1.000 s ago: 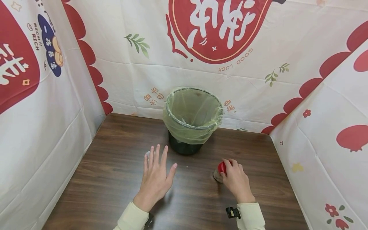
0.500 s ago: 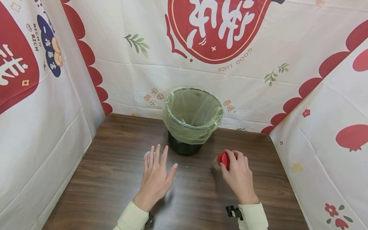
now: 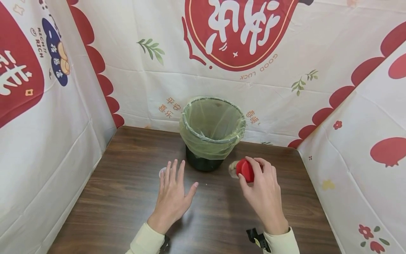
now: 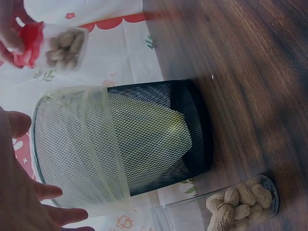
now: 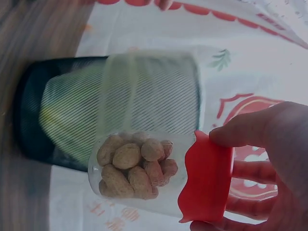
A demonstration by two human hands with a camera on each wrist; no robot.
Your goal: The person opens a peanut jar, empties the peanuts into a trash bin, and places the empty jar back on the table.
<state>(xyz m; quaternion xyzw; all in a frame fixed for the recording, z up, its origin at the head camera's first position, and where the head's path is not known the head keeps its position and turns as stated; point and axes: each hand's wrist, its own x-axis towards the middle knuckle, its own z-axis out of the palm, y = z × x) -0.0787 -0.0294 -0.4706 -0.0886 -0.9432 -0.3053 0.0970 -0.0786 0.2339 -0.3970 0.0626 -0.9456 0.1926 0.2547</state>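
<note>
My right hand (image 3: 260, 183) grips a small clear jar of peanuts (image 5: 134, 168) by its red lid (image 3: 245, 169), lifted off the table and lying sideways just right of the bin. The bin (image 3: 211, 132) is black mesh lined with a pale green bag and stands at the back centre of the table. Flat on the wood, my left hand (image 3: 173, 185) rests with fingers spread. A second clear jar of peanuts (image 4: 240, 202) without a lid stands just beyond its fingertips, mostly hidden in the head view (image 3: 162, 171). The left wrist view also catches the held jar (image 4: 65, 45).
The dark wooden table (image 3: 127, 197) is enclosed on three sides by white and red printed cloth walls (image 3: 47, 123). The bin stands close to the back wall.
My right hand has lifted the red-lidded jar off the table and carried it up and toward the bin, tilting it sideways. The left hand has stayed put.
</note>
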